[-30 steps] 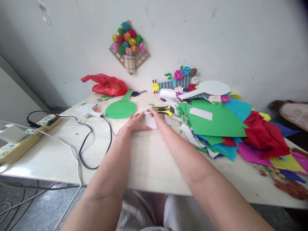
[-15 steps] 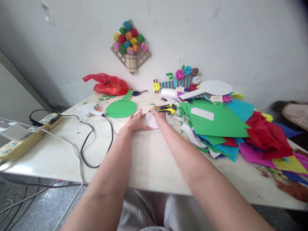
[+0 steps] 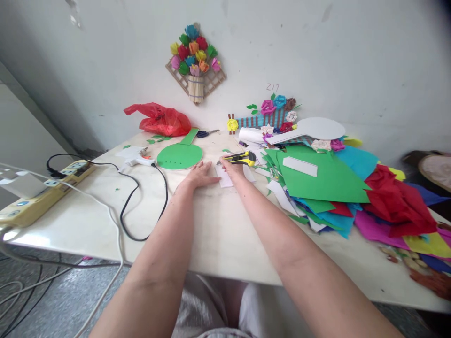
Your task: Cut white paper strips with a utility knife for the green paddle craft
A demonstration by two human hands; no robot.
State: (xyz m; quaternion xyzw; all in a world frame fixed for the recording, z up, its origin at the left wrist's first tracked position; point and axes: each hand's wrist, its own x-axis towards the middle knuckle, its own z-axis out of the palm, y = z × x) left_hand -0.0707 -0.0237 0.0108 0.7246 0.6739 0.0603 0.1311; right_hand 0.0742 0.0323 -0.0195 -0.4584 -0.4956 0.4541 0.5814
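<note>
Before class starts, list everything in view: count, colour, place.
flower hanging: 1, multicoloured, wall
bag: 1, red, back left
scissors: 1, dark blue, back
green paddle: 1, green, left
white paddle: 1, white, back right
paper roll: 1, white, back
glue gun: 1, white, left
power strip: 1, yellow, left
cords: several, black/white, left
flower craft: 1+, mixed, back
paper heap: 1, multicoloured, right
table: 1, white, centre
knife: 1, yellow/black, centre
card: count unclear, white, centre
left hand: 1, bare, at card
right hand: 1, bare, on knife
</note>
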